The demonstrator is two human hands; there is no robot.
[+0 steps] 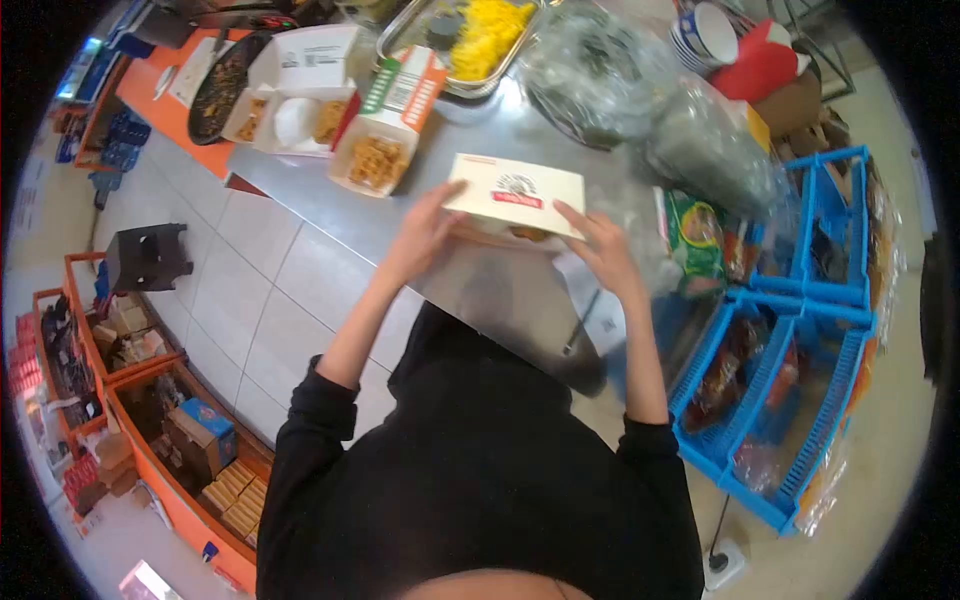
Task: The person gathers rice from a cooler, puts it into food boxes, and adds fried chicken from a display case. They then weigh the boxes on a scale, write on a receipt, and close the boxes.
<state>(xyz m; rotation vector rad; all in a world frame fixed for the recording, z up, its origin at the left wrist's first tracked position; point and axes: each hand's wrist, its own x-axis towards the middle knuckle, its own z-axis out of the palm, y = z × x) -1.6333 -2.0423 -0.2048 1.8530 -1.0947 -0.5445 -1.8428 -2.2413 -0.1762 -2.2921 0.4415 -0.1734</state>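
A cream cardboard food box (515,193) with a red logo on its lid lies on the steel counter (470,125) in front of me. My left hand (428,228) grips the box's left end and my right hand (603,247) grips its right end, both pressing the lid down over fried food that shows under the front edge. Both arms wear black sleeves pushed up to the elbow.
Two open boxes of fried food (385,120) (295,95) sit further along the counter, beside a dark pan (225,85) and a metal tray of yellow food (485,40). Clear plastic bags (650,100) lie to the right. Blue wire racks (800,330) stand at right, orange shelves (130,400) at left.
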